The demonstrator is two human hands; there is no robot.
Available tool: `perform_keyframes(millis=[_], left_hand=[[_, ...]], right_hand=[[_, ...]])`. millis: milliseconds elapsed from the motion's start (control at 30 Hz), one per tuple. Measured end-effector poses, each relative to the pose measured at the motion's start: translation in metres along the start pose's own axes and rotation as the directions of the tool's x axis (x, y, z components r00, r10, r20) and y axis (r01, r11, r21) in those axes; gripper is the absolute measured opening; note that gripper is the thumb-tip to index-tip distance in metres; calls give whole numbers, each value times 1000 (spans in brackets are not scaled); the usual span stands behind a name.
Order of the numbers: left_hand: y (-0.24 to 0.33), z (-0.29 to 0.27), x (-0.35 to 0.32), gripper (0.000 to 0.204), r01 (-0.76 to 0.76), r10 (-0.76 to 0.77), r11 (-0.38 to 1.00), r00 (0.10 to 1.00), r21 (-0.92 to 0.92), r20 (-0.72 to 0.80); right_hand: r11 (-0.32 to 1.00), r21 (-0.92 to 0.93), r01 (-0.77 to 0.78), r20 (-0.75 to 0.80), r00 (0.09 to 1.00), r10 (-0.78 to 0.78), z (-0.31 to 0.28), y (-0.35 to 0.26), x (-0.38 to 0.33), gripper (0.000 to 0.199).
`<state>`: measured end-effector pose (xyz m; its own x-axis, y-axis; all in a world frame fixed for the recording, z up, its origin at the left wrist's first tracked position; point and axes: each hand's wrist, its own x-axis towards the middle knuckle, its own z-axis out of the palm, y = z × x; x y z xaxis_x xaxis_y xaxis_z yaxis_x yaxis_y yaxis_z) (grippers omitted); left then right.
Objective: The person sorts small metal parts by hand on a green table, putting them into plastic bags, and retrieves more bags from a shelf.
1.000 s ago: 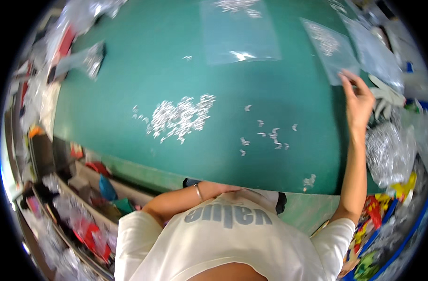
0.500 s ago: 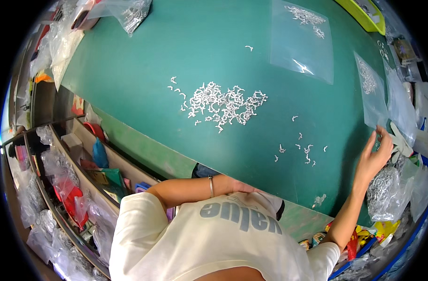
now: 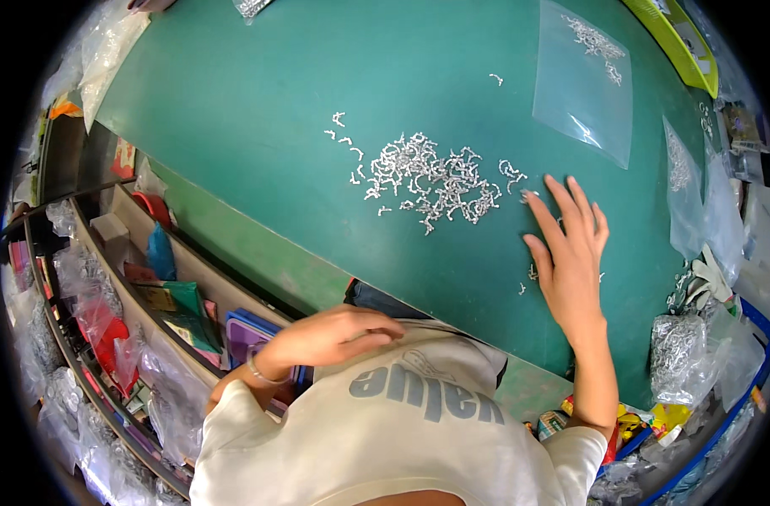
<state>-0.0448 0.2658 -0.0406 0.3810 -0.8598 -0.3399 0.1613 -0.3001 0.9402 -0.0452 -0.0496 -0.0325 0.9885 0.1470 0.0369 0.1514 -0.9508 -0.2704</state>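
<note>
Right hand (image 3: 568,253) open, flat on the green table mat (image 3: 258,110), just beside the pile of small silver metal clips (image 3: 427,179). Left hand (image 3: 344,331) loosely open, empty, resting against the cream shirt (image 3: 419,430).

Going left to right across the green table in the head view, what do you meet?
Shelf of coloured packets → left hand resting against the shirt → pile of small silver metal pieces → right hand flat on the table → clear plastic bag at the right edge → bag full of silver pieces.

bright even light, sharp centre, fisheye-warped edges.
</note>
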Motion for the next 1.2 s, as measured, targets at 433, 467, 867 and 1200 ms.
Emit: perform_keyframes(millis=[433, 467, 867, 1200], left_hand=[[23, 6, 43, 28, -199, 70, 939, 910, -282, -409], [24, 6, 45, 29, -194, 73, 943, 914, -272, -400], [30, 22, 87, 37, -363, 138, 890, 790, -274, -598], [24, 13, 89, 10, -109, 394, 886, 689, 451, -608]], right_hand=[[976, 212, 43, -267, 964, 16, 28, -17, 33, 18], [972, 233, 42, -265, 964, 22, 28, -17, 33, 18], [840, 537, 80, -259, 963, 73, -1, -40, 8, 19], [957, 288, -21, -259, 961, 99, 9, -21, 19, 14]])
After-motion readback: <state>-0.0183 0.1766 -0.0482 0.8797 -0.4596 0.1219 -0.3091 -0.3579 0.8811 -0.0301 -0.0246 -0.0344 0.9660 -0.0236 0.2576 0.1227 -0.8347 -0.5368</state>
